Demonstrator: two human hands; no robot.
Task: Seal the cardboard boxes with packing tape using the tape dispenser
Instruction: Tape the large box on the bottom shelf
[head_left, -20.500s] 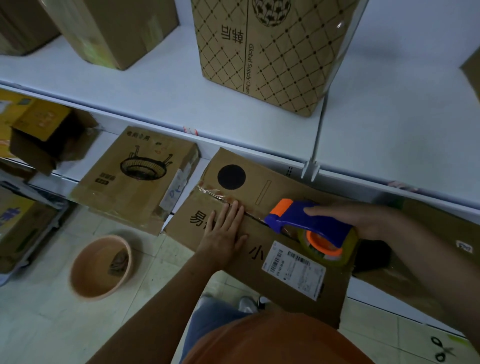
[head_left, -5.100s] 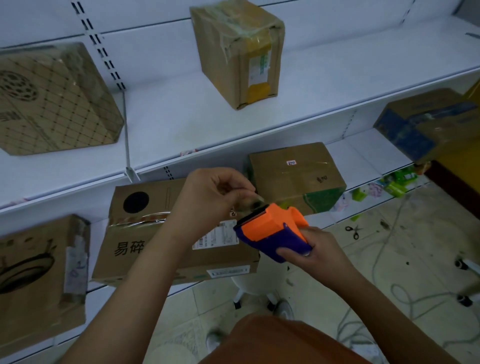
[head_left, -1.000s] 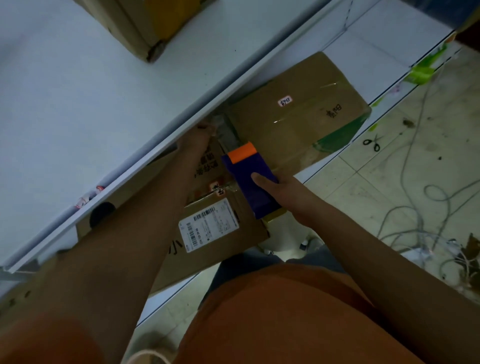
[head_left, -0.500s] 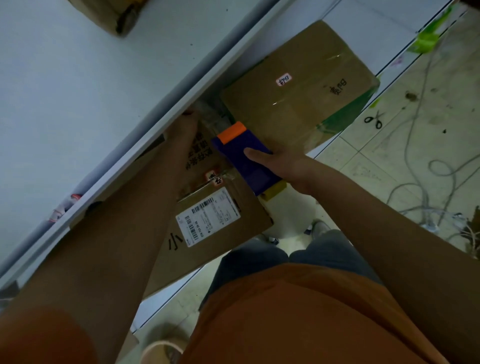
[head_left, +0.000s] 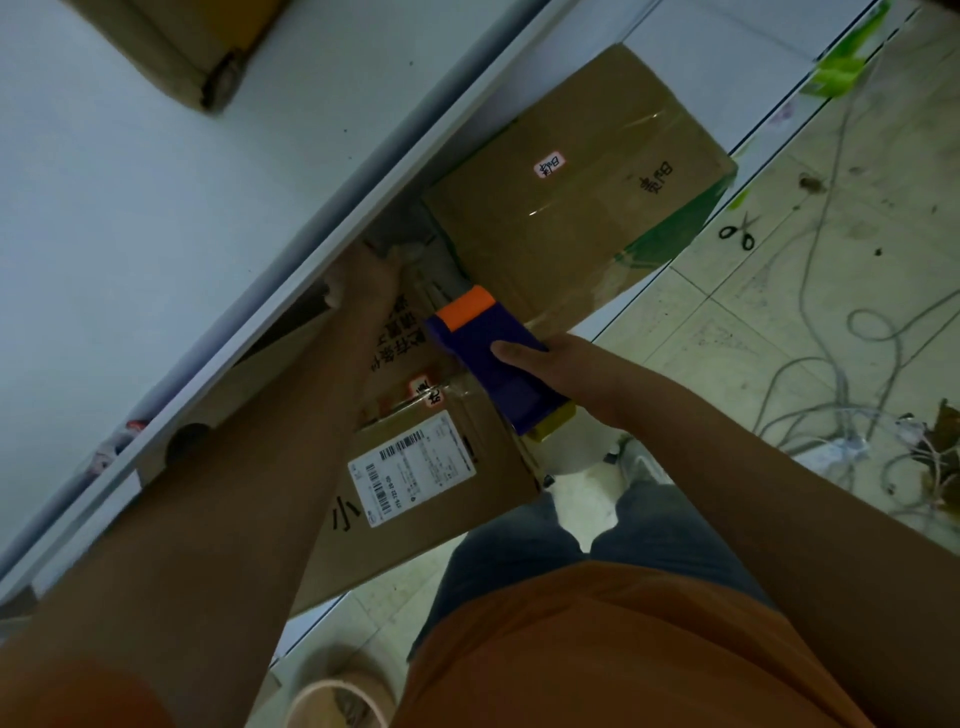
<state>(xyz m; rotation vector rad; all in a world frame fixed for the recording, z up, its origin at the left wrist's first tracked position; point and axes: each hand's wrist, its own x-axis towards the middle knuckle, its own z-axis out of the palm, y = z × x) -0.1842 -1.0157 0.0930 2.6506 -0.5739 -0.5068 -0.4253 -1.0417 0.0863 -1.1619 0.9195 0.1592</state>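
Overhead, right hand (head_left: 571, 374) fingers around tape dispenser (head_left: 493, 358); left hand (head_left: 363, 275) fingers hidden.

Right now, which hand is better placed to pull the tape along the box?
Right. The right hand grips the tape dispenser on the labelled box; the left hand is under the shelf edge.

Scissors (head_left: 736, 232) and tangled cables (head_left: 831, 374) lie on the tiled floor (head_left: 727, 332) (dusty)
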